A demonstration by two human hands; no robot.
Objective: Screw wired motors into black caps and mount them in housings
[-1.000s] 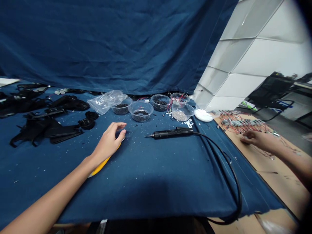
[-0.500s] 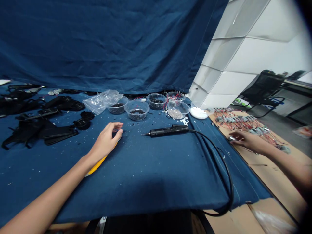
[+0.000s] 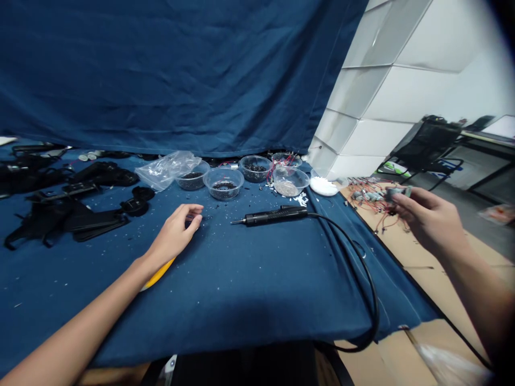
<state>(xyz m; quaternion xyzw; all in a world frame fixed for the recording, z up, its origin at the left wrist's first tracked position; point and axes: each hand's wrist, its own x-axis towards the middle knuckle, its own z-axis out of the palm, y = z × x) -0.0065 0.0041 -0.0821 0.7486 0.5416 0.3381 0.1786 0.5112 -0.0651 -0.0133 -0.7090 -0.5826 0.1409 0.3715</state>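
Pinching a small wired part [image 3: 396, 194] in the right hand [image 3: 428, 220], far right, fingers partly hiding it. Resting the loosely curled left hand [image 3: 175, 233], seemingly empty, on blue cloth [image 3: 241, 289], a yellow object [image 3: 157, 274] half-hidden near the wrist.

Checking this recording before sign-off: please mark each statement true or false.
1. The right hand holds a small wired part above the cardboard. True.
2. The left hand grips the electric screwdriver. False: it rests on the blue cloth, apart from the screwdriver.
3. The clear bowls stand on the cardboard. False: they stand on the blue cloth.
4. The screwdriver has a black cable. True.
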